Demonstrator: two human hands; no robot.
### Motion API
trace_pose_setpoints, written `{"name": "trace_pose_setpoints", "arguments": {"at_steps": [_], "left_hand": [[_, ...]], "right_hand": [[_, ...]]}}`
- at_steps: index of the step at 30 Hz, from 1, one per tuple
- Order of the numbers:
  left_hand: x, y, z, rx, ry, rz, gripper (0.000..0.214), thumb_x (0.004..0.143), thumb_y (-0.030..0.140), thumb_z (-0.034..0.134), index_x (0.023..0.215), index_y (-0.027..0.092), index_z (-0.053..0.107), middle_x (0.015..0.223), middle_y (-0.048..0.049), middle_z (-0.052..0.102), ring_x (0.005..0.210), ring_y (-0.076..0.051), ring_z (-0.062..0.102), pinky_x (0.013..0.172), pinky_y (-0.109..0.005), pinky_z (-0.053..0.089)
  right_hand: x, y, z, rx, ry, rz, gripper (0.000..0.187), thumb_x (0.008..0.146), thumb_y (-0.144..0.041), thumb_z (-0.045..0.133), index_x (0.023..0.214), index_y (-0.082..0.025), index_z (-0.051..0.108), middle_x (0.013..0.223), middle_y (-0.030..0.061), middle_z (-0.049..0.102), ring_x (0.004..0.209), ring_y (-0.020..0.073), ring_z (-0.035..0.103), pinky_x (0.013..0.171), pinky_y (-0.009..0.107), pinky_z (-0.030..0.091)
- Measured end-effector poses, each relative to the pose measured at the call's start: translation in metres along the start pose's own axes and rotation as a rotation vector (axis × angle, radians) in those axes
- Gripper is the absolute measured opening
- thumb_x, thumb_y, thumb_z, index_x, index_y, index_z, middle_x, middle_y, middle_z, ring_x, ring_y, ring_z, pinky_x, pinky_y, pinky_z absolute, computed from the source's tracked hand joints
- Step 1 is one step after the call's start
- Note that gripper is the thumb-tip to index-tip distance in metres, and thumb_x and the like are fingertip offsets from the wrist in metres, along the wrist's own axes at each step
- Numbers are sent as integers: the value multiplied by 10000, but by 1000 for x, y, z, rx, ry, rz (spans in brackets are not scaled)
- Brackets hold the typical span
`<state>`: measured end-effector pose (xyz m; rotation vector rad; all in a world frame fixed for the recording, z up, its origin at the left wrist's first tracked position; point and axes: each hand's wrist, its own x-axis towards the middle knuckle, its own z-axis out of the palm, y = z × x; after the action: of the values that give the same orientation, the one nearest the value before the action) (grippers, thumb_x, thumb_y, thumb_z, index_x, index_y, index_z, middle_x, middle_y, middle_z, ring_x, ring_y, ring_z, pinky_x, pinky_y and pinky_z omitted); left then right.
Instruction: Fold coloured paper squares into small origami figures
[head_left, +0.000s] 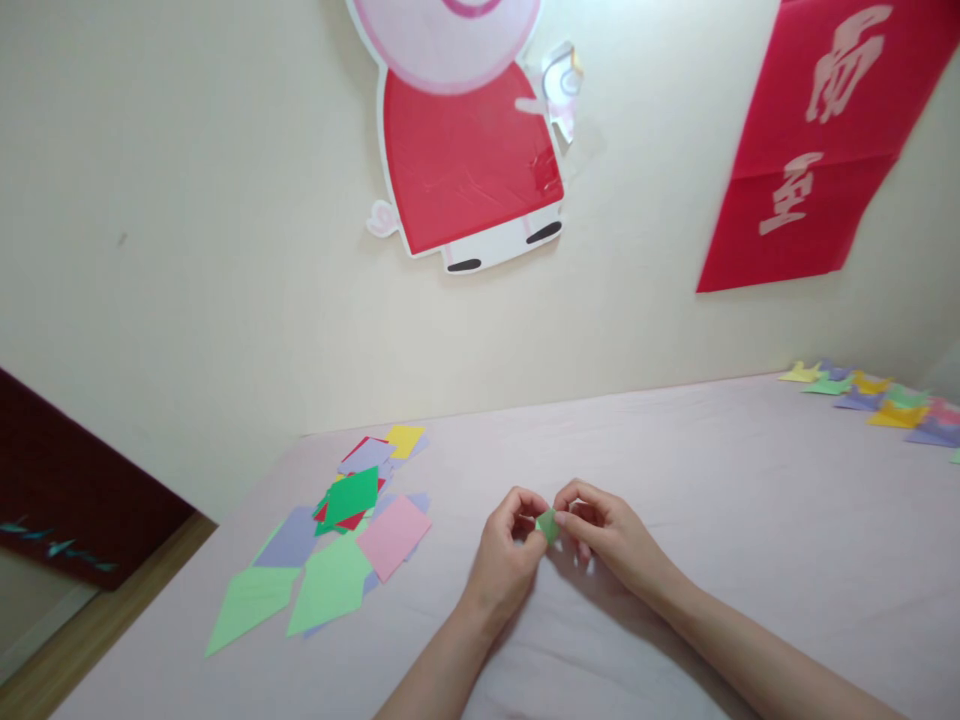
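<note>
Small paper (552,526): light green. Loose sheets (326,588): plain pale green, lavender, pink, deep green, red, yellow. Folded papers (898,414): yellow, lavender, pale green, orange-yellow, touch of pink. Cloth (675,450): plain pale pinkish. Wall (225,250): cream. Cartoon cutout (469,150): red body, pink head, white border, black feet. Banner (817,220): red, pale pinkish characters. Panel (67,470): dark reddish brown, teal marks. Floor (146,582): brown, wood-like.

Small light-green paper (548,525), tilted
</note>
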<state>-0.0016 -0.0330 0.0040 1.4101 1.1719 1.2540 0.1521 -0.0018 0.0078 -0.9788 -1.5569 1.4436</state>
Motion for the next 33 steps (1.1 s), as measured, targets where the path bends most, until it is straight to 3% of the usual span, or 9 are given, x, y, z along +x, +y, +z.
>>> {"name": "trace_pose_setpoints", "arguments": {"at_steps": [6, 13, 19, 25, 28, 30, 33], "left_hand": [[-2, 0, -1, 67, 20, 6, 87, 807, 245, 600, 829, 174, 556, 771, 8, 569, 716, -133, 513, 667, -232, 397], [-3, 4, 3, 159, 5, -20, 168, 842, 317, 604, 767, 167, 603, 738, -3, 607, 711, -148, 519, 673, -244, 393], [-3, 6, 1, 104, 29, -45, 149, 831, 290, 616, 754, 174, 561, 714, 18, 558, 694, -136, 490, 652, -233, 387], [-3, 1, 0, 115, 71, -39, 146, 873, 300, 564, 790, 187, 522, 745, 18, 545, 717, -135, 512, 671, -237, 404], [-6, 3, 0, 214, 74, -46, 68, 868, 251, 552, 908, 202, 528, 774, 17, 577, 731, -146, 554, 700, -255, 422], [-8, 6, 0, 364, 59, -25, 186, 835, 172, 551, 1014, 222, 539, 792, 19, 578, 752, -158, 562, 736, -282, 425], [-10, 11, 0, 673, -22, 81, 220, 782, 88, 547, 938, 230, 609, 830, -9, 570, 863, -207, 529, 790, -339, 404]], "right_hand": [[2, 4, -2, 38, 18, -16, 244, 790, -420, 622, 774, -188, 549, 529, -61, 520, 442, 100, 472, 463, 223, 373], [0, 0, -3, -123, 11, -226, 191, 848, -386, 616, 838, -197, 594, 895, 38, 573, 820, 179, 542, 713, 277, 433], [5, -1, -15, -331, -7, -355, 137, 847, -289, 596, 753, -198, 555, 908, 43, 567, 871, 193, 526, 788, 316, 408], [3, -6, -25, -478, -38, -334, 175, 853, -220, 551, 683, -199, 512, 880, 38, 590, 884, 202, 510, 816, 343, 406], [3, -6, -26, -574, -50, -303, 195, 845, -183, 556, 651, -192, 532, 884, 39, 603, 901, 210, 496, 827, 356, 404], [2, -6, -25, -680, -65, -271, 180, 821, -148, 569, 646, -190, 560, 862, 38, 599, 883, 212, 488, 808, 357, 403], [-1, -9, -22, -855, -78, -259, 155, 791, -116, 589, 652, -185, 591, 850, 49, 589, 867, 219, 477, 798, 366, 393]]}}
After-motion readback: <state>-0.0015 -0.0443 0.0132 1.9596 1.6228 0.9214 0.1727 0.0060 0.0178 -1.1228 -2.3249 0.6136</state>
